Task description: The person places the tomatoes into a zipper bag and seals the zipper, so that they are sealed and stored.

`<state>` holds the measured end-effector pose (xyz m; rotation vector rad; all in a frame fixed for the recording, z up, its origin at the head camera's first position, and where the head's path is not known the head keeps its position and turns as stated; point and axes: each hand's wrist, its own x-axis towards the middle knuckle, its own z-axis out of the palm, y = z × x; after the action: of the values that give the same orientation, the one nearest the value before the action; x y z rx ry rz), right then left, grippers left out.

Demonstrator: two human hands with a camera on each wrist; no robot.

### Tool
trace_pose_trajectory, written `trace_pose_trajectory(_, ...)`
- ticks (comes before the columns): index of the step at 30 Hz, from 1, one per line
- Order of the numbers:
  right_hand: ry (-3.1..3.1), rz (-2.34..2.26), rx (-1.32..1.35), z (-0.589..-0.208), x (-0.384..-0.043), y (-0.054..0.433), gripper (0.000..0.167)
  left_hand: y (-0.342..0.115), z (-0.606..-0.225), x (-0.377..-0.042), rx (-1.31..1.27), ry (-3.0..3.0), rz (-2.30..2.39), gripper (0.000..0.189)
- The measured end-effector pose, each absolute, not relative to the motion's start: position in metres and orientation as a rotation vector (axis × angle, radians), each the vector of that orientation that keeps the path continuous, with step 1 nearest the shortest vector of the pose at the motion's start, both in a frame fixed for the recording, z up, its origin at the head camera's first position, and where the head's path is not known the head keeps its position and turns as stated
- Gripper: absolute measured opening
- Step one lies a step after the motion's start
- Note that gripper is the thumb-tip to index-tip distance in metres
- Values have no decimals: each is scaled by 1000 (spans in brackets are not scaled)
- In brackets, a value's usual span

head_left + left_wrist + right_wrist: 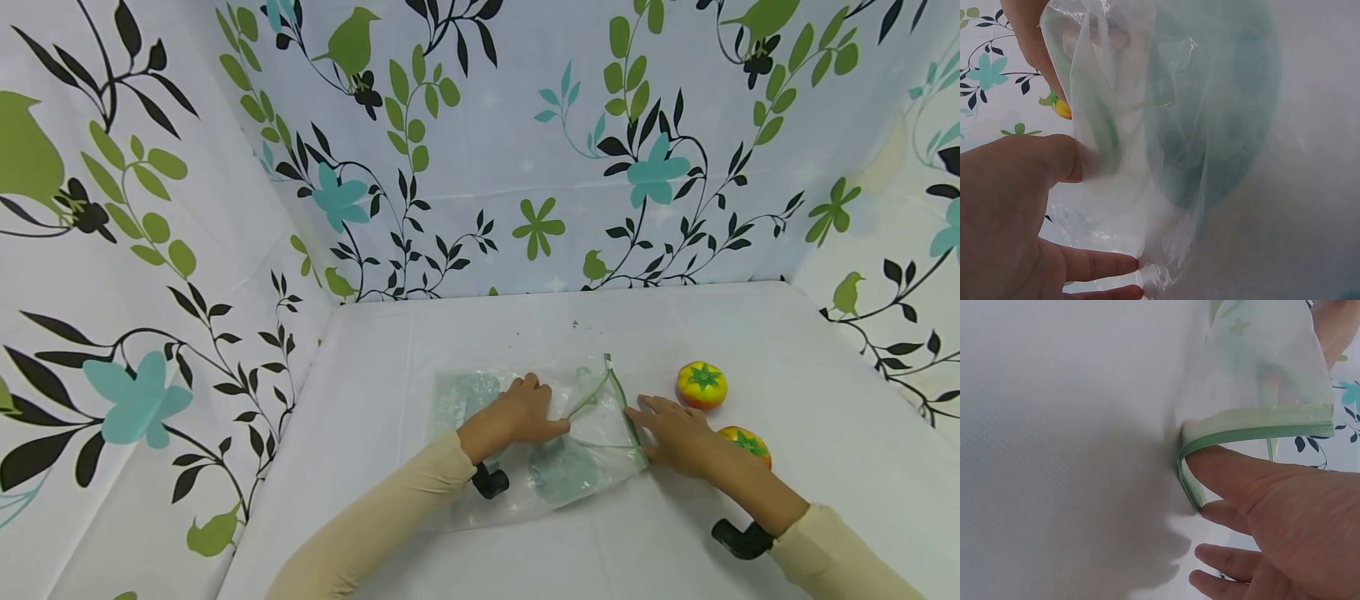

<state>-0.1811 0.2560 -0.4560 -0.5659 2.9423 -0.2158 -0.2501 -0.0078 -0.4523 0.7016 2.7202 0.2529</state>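
Observation:
A clear zip bag (577,471) with a green zip strip lies on the white table, its mouth facing right and partly spread. Pale green round shapes show on the plastic. My left hand (525,411) is over the bag and holds the upper lip near the thumb; in the left wrist view its thumb and fingers (1104,262) touch the film. My right hand (675,437) pinches the lower lip. In the right wrist view, the thumb reaches inside the green zip strip (1241,432) while a fingertip meets it from outside.
Beyond my right hand lies a yellow-red toy tomato (702,385) with a green top. A second toy tomato (748,443) is partly hidden behind the right wrist. Patterned cloth (480,200) hangs behind the table (375,350) and along both sides.

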Motion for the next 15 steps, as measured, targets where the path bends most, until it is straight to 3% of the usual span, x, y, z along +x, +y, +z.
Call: trace_pose_trajectory(15, 3025, -490, -612, -447, -180, 264, 57, -11, -451, -253, 727, 2706, 268, 64)
